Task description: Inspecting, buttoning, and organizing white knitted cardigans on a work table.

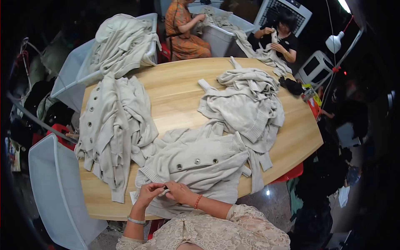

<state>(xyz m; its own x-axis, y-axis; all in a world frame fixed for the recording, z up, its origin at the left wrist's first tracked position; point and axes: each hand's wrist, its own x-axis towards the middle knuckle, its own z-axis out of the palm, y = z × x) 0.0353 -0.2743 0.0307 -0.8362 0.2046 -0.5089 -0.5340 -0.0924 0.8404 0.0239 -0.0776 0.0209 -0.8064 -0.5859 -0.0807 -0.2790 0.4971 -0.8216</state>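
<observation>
A cream knitted cardigan (208,183) with ribbed edges and dark round buttons (197,161) lies spread at the table's near edge. Over its near left corner, my left hand (150,194) and my right hand (181,192) meet, both closed, pinching the knit between thumbs and fingers. A small dark thing (166,187) shows between the fingertips; its kind is too small to tell. A pale slip (133,196) pokes out beside my left hand. Beyond the cardigan, more cream knitwear (246,104) is heaped on the right, and buttoned cardigans (112,129) lie stacked on the left.
The wooden table (175,91) has rounded edges. At its left stand a pale tub (58,183) and a bin (68,81) piled with knitwear. Two people sit across: one in orange (183,33) beside another bin (221,41), one in black (285,41) holding knitwear. A lamp (334,43) hangs right.
</observation>
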